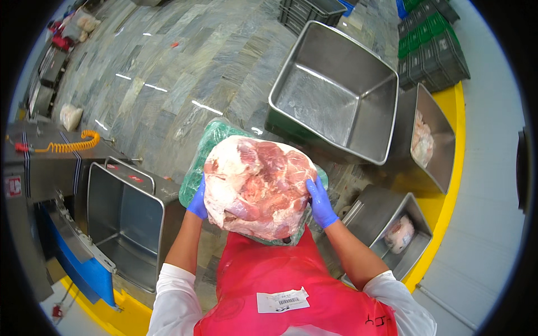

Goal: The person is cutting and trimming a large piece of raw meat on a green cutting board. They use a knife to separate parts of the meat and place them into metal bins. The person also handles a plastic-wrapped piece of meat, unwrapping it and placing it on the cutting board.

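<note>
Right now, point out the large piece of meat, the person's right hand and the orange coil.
Large piece of meat (259,187), head view: middle of its upper face.
Right hand (321,203), head view: its gloved back.
Orange coil (72,148), head view: middle of its loops.

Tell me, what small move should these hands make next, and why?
Perhaps work the left hand and right hand slightly further under the meat, for steadier support. They hold it at opposite sides, and it looks lumpy and far wider than either hand. I can't tell whether the green plastic below bears any weight.
</note>
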{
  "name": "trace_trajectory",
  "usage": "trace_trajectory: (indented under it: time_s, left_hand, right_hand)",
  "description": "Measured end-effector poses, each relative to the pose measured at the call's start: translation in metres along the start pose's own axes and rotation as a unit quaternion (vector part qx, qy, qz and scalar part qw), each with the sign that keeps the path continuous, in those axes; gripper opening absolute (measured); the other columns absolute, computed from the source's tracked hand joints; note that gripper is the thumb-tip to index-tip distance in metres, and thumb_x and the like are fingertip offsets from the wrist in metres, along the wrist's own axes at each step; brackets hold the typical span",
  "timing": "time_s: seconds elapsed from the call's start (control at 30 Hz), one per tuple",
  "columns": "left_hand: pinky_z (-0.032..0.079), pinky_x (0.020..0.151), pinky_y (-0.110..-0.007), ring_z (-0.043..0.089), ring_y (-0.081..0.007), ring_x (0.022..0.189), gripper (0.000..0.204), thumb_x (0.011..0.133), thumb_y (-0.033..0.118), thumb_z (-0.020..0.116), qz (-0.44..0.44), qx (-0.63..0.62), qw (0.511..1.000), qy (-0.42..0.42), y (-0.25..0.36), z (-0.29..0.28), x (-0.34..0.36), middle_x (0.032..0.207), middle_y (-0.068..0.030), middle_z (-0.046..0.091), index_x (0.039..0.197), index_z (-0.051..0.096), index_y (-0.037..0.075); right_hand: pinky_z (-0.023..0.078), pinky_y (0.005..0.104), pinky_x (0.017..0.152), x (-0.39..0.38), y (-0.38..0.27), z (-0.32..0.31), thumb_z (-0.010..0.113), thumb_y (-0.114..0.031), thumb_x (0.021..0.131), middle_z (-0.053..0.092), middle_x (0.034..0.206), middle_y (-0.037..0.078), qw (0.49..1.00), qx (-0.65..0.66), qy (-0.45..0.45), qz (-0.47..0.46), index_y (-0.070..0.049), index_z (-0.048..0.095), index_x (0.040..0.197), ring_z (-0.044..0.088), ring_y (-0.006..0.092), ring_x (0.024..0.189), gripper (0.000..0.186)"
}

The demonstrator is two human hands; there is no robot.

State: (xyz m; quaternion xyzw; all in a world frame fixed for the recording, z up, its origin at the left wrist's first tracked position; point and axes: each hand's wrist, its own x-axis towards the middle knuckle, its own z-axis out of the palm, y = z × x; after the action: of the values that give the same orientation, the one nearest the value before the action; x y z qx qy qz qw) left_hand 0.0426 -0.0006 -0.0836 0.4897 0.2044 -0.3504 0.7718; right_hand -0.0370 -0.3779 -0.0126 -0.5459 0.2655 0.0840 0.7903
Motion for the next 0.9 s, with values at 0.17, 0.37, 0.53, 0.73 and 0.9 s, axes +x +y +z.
trace_trajectory:
  time_s: [0.17, 0.37, 0.53, 0.73, 0.9]
  left_hand:
    - [0.055, 0.101, -0.04, 0.064, -0.0236, 0.119, 0.071, 0.106, 0.065, 0.039, -0.006, -0.006, 1.0, 0.028, 0.003, 0.008, -0.004, 0.135, -0.0077, 0.064, 0.149, 0.049, 0.009]
    - [0.055, 0.101, -0.039, 0.064, -0.0226, 0.118, 0.07, 0.107, 0.064, 0.039, 0.0, 0.01, 0.999, 0.032, 0.008, 0.013, -0.01, 0.135, -0.0076, 0.064, 0.149, 0.049, 0.009]
    - [0.056, 0.1, -0.038, 0.064, -0.0217, 0.118, 0.069, 0.107, 0.063, 0.038, 0.0, 0.018, 0.999, 0.031, 0.006, 0.014, -0.028, 0.135, -0.0075, 0.064, 0.148, 0.05, 0.009]
    - [0.056, 0.099, -0.038, 0.064, -0.0208, 0.118, 0.068, 0.108, 0.062, 0.038, 0.01, 0.039, 0.999, -0.012, 0.025, 0.064, -0.02, 0.135, -0.0074, 0.064, 0.148, 0.05, 0.009]
    - [0.054, 0.103, -0.036, 0.063, -0.0196, 0.122, 0.068, 0.108, 0.062, 0.036, 0.03, 0.049, 0.997, -0.058, 0.068, 0.19, 0.047, 0.138, -0.0066, 0.062, 0.149, 0.049, 0.009]
  right_hand:
    - [0.042, 0.0359, 0.114, 0.022, 0.004, 0.006, 0.067, -0.017, 0.1, 0.052, 0.148, 0.011, 0.996, 0.076, -0.043, 0.0, -0.007, 0.037, 0.157, 0.051, 0.0195, 0.134, 0.065]
    - [0.043, 0.0358, 0.112, 0.039, 0.004, 0.003, 0.072, -0.016, 0.095, 0.055, 0.145, 0.01, 0.993, 0.11, -0.033, 0.029, -0.007, 0.041, 0.155, 0.053, 0.0196, 0.131, 0.068]
    - [0.044, 0.0351, 0.11, 0.039, -0.019, 0.001, 0.071, -0.016, 0.095, 0.057, 0.142, 0.009, 0.988, 0.136, -0.04, 0.055, -0.007, 0.044, 0.152, 0.055, 0.0188, 0.128, 0.064]
    - [0.049, 0.0368, 0.107, 0.029, -0.072, -0.033, 0.069, -0.02, 0.096, 0.06, 0.138, 0.008, 0.975, 0.202, -0.027, 0.094, -0.01, 0.048, 0.149, 0.058, 0.0193, 0.126, 0.058]
    - [0.056, 0.0415, 0.102, 0.081, -0.102, -0.109, 0.065, -0.032, 0.098, 0.065, 0.134, 0.009, 0.967, 0.234, -0.013, 0.097, -0.011, 0.051, 0.147, 0.067, 0.0228, 0.118, 0.056]
